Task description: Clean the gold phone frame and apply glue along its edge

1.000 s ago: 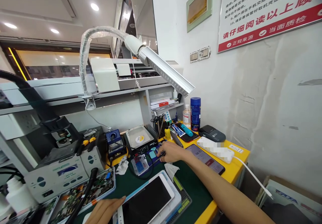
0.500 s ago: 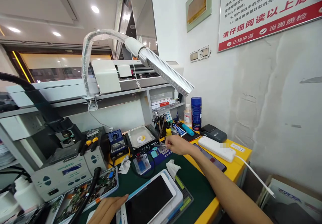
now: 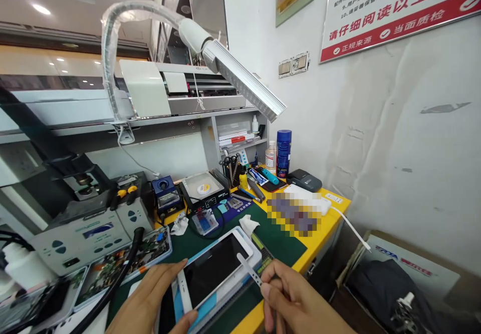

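A white-framed phone [image 3: 214, 269] with a dark screen lies on a blue and white box [image 3: 246, 270] over the green mat. My left hand [image 3: 150, 299] is spread beside its left edge, thumb and fingers apart, touching the frame. In the fingers of my right hand [image 3: 283, 294] is a thin metal pry tool [image 3: 248, 269]. The tool's rounded tip is over the phone's upper right edge; whether it touches cannot be made out.
A tray of circuit parts [image 3: 150, 249] and a black hose [image 3: 124, 269] lie left. Behind stand a blue soldering station [image 3: 165, 194], a heating plate [image 3: 205, 186] and a blue can [image 3: 283, 153]. A lamp [image 3: 244, 78] hangs above.
My right hand has come back from the tools behind the mat to the phone's right side, holding the metal tool. My left thumb now shows at the phone's lower edge. The view has shifted.
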`<state>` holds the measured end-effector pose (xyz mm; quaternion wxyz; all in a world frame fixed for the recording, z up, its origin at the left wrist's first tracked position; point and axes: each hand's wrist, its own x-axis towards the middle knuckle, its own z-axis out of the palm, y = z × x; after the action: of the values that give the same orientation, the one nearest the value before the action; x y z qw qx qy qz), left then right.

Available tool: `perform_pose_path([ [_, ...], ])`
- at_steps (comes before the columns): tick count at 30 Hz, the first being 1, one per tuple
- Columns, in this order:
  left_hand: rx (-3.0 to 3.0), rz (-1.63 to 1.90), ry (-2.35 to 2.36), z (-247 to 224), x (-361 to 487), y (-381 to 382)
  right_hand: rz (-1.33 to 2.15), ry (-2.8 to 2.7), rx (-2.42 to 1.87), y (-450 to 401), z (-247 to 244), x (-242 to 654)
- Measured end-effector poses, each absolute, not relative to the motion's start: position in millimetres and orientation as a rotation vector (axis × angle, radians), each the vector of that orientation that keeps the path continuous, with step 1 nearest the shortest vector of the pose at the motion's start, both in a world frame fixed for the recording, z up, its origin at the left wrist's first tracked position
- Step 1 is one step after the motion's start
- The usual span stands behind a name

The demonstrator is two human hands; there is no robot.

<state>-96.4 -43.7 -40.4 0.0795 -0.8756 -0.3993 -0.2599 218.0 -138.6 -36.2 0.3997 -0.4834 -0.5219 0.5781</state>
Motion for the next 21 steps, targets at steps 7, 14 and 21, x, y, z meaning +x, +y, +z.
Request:
perform_pose_path([
  [7,-2.644,-0.743,-1.25,-24,-90,-54,1.534,-1.123,-1.228,-145,-49,191],
  [14,-2.742,-0.769,-1.281,-18,-90,-55,1.678,-0.881,-0.9,-145,-55,184],
  [21,-2.721,-0.857,-1.179,-14,-85,-54,1.619,-1.099,-0.716,-143,-47,177],
])
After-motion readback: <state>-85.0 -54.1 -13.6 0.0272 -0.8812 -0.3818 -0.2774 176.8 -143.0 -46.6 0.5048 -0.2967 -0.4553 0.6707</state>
